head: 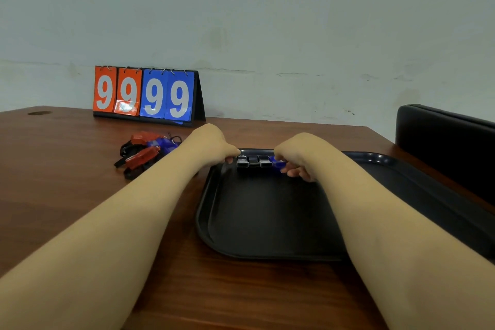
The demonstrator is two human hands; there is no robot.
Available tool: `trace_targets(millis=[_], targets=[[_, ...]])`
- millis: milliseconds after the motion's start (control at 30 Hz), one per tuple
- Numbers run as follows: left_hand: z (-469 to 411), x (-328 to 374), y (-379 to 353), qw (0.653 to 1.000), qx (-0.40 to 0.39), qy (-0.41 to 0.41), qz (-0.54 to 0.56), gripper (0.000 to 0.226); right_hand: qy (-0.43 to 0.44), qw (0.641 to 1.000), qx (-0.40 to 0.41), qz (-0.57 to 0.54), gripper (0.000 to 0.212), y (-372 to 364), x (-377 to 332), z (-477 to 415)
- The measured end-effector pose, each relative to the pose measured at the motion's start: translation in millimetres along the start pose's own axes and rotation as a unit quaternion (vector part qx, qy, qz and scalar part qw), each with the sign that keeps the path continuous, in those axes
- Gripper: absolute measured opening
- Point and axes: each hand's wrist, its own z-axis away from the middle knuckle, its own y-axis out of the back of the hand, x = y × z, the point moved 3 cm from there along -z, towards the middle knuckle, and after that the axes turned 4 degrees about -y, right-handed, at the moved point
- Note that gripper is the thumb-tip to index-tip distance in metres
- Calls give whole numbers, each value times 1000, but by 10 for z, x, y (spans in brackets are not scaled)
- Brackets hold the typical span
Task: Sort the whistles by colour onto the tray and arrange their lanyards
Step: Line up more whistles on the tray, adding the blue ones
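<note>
At the far edge of the tray [267, 222], right hand [300, 153] pinches a blue whistle [277, 163]; left hand [211, 144] pinches a second whistle [242, 162] beside it. Likely light, hard, slick plastic: best gripped across the body.

scoreboard [146, 95] | orange cards: 9 9 | blue cards: 9 9

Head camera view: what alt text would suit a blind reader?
The left hand and right hand meet at the far edge of a black tray, at two black whistles; the right hand holds a blue whistle. Red and blue whistles lie piled on the wooden table left of the tray, before a scoreboard reading 9999.
</note>
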Motion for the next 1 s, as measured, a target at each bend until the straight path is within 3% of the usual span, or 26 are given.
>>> trace_targets(millis=[333,467,633,767,900,1000], targets=[[-72,-40,-45,999,13,-22,-34,39,23,999,14,22,32,3,-17,5],[-75,-56,-50,1000,17,-11,0,35,35,997,40,61,19,26,-10,-30],[7,-210,-4,992,99,26,76,32,145,964,199,96,24,113,-76,101],[106,-352,380,977,192,57,72,23,255,928,242,121,16,88,-307,292],[210,-731,812,962,265,53,-45,20,328,907,191,183,12,-50,-723,415],[196,-1033,693,970,203,55,-126,21,349,894,142,244,22,-413,-1057,366]])
